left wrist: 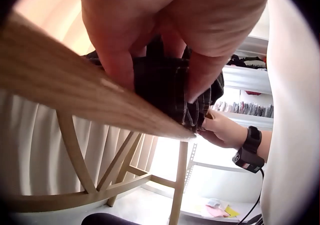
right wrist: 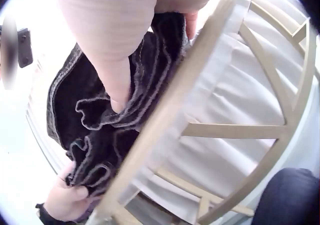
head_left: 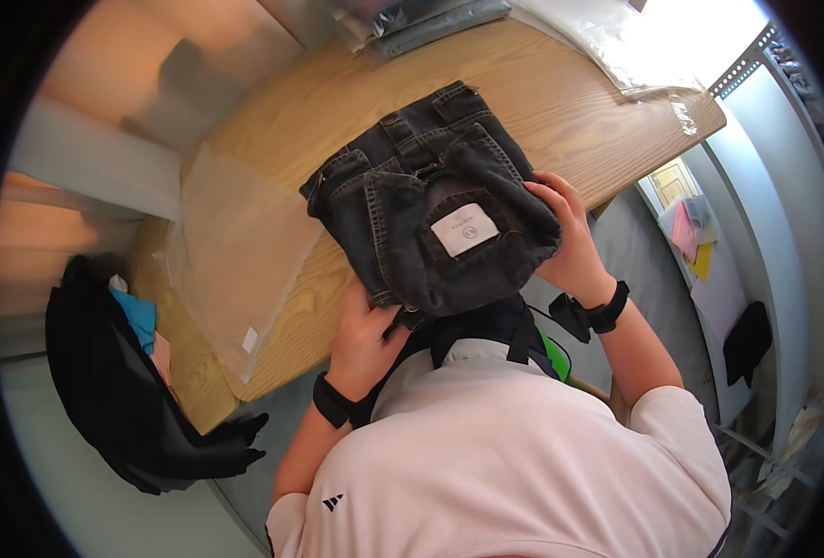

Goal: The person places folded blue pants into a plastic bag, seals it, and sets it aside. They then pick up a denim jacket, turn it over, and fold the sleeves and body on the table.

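Observation:
A pair of dark denim jeans [head_left: 403,191], folded into a thick bundle with belt loops, pockets and stitching showing, lies across the table's near edge. A white label [head_left: 465,230] faces up on it. My left hand [head_left: 361,339] grips the bundle's near left corner; in the left wrist view its thumb and fingers sit on either side of the denim [left wrist: 160,87]. At the right side, my right hand [head_left: 570,232] holds the edge with the fingers on top. The right wrist view shows its thumb among the wavy layered hems [right wrist: 145,80].
On the wooden table [head_left: 579,74] lies a clear plastic bag [head_left: 245,251] at the left. More plastic packaging [head_left: 607,42] and packed garments [head_left: 440,28] rest at the far side. Black cloth [head_left: 124,381] hangs over the left corner. Shelving [head_left: 756,186] stands to the right.

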A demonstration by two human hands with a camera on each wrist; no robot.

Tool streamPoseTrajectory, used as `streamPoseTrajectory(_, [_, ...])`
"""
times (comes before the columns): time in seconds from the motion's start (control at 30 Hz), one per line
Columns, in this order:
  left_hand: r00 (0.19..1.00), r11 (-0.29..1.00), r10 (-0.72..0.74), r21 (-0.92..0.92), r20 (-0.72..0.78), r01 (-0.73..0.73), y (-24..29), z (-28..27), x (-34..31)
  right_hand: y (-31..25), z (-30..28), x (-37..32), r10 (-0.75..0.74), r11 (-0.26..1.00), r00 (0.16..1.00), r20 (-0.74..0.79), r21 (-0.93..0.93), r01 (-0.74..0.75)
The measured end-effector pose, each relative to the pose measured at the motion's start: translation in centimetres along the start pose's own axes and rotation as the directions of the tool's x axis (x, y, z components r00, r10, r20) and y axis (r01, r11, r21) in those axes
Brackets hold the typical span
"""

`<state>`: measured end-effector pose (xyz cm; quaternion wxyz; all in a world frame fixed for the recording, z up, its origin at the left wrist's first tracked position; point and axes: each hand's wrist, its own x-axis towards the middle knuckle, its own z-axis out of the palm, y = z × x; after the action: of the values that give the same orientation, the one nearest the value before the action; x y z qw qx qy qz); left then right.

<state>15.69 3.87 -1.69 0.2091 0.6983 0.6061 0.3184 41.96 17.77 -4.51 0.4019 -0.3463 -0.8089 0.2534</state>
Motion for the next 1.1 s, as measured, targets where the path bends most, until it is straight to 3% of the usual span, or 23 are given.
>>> streamPoseTrajectory(0.07, [0.999,0.999,0.047,0.003,0.023,-0.048,-0.4,-0.2,-0.4,1.0,0.9,-1.1,0.000,0.988,0.999,-0.049,-0.154,-0.008])
streamPoseTrajectory(0.17, [0.995,0.991,0.078,-0.113,0.063,-0.071,-0.7,-0.7,-0.2,-0.1,1.6,-1.9,0.028,0.990,0.996,-0.084,-0.138,-0.039])
streamPoseTrajectory(0.23, [0.976,0.983,0.181,0.011,0.124,-0.184,-0.6,-1.0,-0.2,-1.7,2.2,-2.3,0.056,0.989,0.996,-0.072,-0.136,-0.065])
streamPoseTrajectory(0.37, [0.941,0.952,0.223,0.149,0.255,-0.266,-1.5,0.2,-0.5,-2.0,2.4,-3.1,0.112,0.985,0.992,-0.054,-0.126,-0.118])
streamPoseTrajectory(0.43, [0.996,0.992,0.074,0.101,0.040,-0.077,-1.1,0.3,-0.4,-1.7,1.5,-2.9,0.122,0.987,0.990,-0.074,-0.093,-0.128])
streamPoseTrajectory(0.47, [0.997,0.992,0.074,0.098,0.037,-0.077,-1.5,0.3,-0.5,-1.5,0.7,-2.9,0.134,0.986,0.988,-0.078,-0.088,-0.141])
streamPoseTrajectory(0.53, [0.995,0.983,-0.080,-0.169,-0.058,0.070,-2.4,0.4,-1.1,-1.3,-0.1,-2.8,0.146,0.985,0.986,-0.074,-0.086,-0.153])
streamPoseTrajectory(0.57, [0.995,0.982,-0.084,-0.174,-0.062,0.072,-2.4,0.7,-1.3,-1.2,-0.2,-2.7,0.182,0.982,0.979,-0.091,-0.042,-0.186])
streamPoseTrajectory(0.63, [0.926,0.989,0.145,0.025,-0.350,-0.146,-1.9,0.9,-1.0,-1.3,-0.4,-2.6,0.215,0.976,0.971,-0.102,0.000,-0.216])
streamPoseTrajectory(0.67, [0.924,0.989,0.145,0.024,-0.354,-0.146,-1.6,0.6,-0.7,-1.3,-0.3,-2.7,0.184,0.981,0.977,-0.104,-0.042,-0.190])
streamPoseTrajectory(0.73, [0.921,0.847,0.356,0.471,-0.156,-0.247,-0.8,-0.5,-0.1,-1.3,-0.2,-2.9,0.153,0.983,0.983,-0.102,-0.087,-0.162])
streamPoseTrajectory(0.77, [0.922,0.850,0.352,0.468,-0.160,-0.243,-0.6,-0.7,0.3,-1.3,-0.3,-3.1,0.174,0.981,0.982,-0.075,-0.073,-0.179])
streamPoseTrajectory(0.83, [0.956,0.906,0.274,0.305,0.106,-0.294,-0.6,-1.0,1.2,-1.2,-0.1,-4.0,0.195,0.978,0.980,-0.044,-0.065,-0.197])
streamPoseTrajectory(0.87, [0.957,0.908,0.272,0.301,0.105,-0.291,-0.7,-1.0,1.2,-1.1,0.1,-4.9,0.338,0.907,0.934,-0.120,0.306,-0.289])
streamPoseTrajectory(0.9, [0.960,0.924,0.259,0.260,0.109,-0.279,-0.9,-1.1,1.1,-1.2,0.1,-5.5,0.490,0.707,0.861,-0.136,0.640,-0.301])
streamPoseTrajectory(0.93, [0.962,0.939,0.246,0.219,0.114,-0.266,-1.1,-1.1,1.1,-1.5,-0.3,-5.8,0.491,0.708,0.861,-0.133,0.636,-0.305])
streamPoseTrajectory(1.0, [0.964,0.947,0.232,0.195,0.129,-0.254,-0.9,-1.2,1.2,-2.3,-1.2,-6.6,0.691,0.138,0.683,0.238,0.884,-0.447])
streamPoseTrajectory(1.03, [0.964,0.953,0.221,0.177,0.145,-0.245,-0.7,-1.3,1.3,-2.8,-0.9,-7.0,0.608,0.056,0.712,0.351,0.875,-0.480])
streamPoseTrajectory(1.07, [0.964,0.954,0.224,0.169,0.144,-0.247,-0.4,-1.2,1.3,-3.3,-0.3,-7.1,0.613,0.061,0.709,0.349,0.874,-0.483])
streamPoseTrajectory(1.1, [0.962,0.953,0.229,0.165,0.145,-0.252,-0.1,-1.0,1.3,-4.0,0.5,-7.1,0.522,-0.097,0.733,0.436,0.884,-0.457])
